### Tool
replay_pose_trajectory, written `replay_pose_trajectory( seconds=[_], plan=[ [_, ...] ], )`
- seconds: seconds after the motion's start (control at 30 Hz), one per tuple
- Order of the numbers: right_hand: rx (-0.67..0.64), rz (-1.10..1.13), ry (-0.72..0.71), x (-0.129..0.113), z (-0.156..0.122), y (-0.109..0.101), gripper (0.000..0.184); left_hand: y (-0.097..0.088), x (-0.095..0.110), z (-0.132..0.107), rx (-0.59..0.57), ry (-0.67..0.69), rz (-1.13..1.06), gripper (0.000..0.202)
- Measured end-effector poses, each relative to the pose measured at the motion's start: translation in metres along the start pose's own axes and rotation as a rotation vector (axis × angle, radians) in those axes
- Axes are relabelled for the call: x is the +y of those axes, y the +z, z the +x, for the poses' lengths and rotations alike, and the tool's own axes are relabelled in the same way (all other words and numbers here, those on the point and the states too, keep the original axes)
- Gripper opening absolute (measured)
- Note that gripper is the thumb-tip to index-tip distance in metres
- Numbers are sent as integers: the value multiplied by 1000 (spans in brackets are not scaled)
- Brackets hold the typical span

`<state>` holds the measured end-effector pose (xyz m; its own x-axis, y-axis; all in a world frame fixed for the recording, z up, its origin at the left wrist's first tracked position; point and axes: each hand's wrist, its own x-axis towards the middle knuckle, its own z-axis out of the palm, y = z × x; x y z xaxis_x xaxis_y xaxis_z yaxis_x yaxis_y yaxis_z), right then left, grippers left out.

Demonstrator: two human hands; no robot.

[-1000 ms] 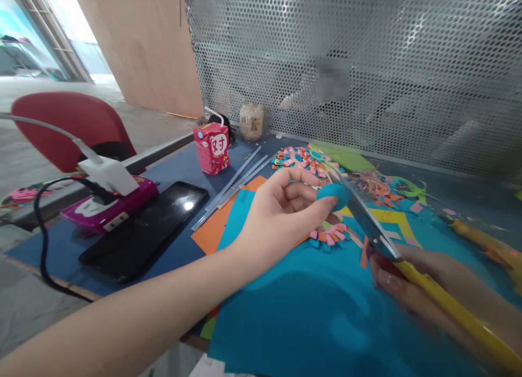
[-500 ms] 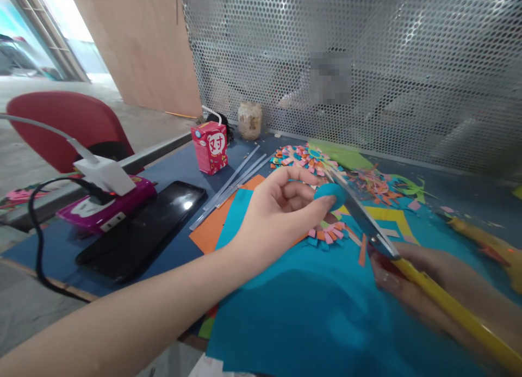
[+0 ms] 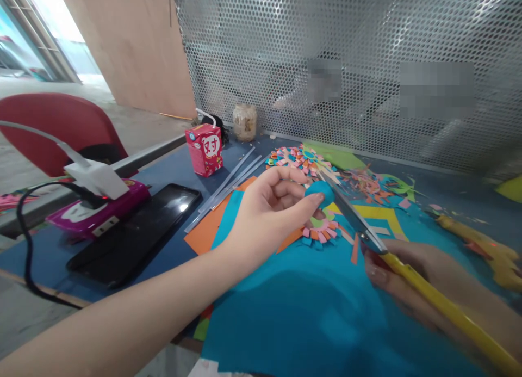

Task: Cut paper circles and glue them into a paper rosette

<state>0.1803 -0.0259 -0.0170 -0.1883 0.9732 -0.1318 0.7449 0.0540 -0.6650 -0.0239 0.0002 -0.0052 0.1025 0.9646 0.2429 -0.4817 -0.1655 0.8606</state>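
Note:
Between thumb and fingers, my left hand (image 3: 271, 208) pinches a small rounded piece of blue paper (image 3: 319, 193). My right hand (image 3: 411, 276) grips yellow-handled scissors (image 3: 354, 220), whose blades point up and left beside the blue piece. Whether the blades touch it I cannot tell. Just under my left hand lies a fringed paper flower (image 3: 320, 234) in pink, orange and blue with a green middle. Below both hands spreads a large blue sheet (image 3: 302, 311). Several more fringed flowers (image 3: 299, 158) are bunched behind my left fingers.
Clear glue sticks (image 3: 228, 184) lie left of my hand, near a pink drink carton (image 3: 204, 149) with a straw. A phone (image 3: 136, 233) and a purple power strip (image 3: 98, 208) are at left. Paper scraps (image 3: 371, 185) and a yellow glue gun (image 3: 479, 246) lie right. Perforated metal (image 3: 261, 50) stands behind.
The whole scene has shifted slightly left in view. Both hands keep nearly the same pose, with the blue piece still pinched and the scissors still beside it.

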Motion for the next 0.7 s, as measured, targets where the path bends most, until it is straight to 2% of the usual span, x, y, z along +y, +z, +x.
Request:
replay_pose_trajectory(
  seconds=[0.17,0.23,0.37,0.47,0.57,0.7],
  plan=[
    [-179,117,49,2,0,-1,36,-1,0,0,1,29,18,17],
    [-195,129,79,4,0,-2,36,-2,0,1,15,37,29,15],
    [-165,96,72,4,0,-2,37,-4,-1,3,77,73,59,15],
    [-90,57,65,-3,-3,0,36,-5,-2,5,105,131,83,14],
    [7,51,74,-14,-8,2,34,-6,-2,5,98,147,95,15],
    [43,65,77,-24,-14,5,32,-4,-2,2,89,121,94,17]
  ],
)
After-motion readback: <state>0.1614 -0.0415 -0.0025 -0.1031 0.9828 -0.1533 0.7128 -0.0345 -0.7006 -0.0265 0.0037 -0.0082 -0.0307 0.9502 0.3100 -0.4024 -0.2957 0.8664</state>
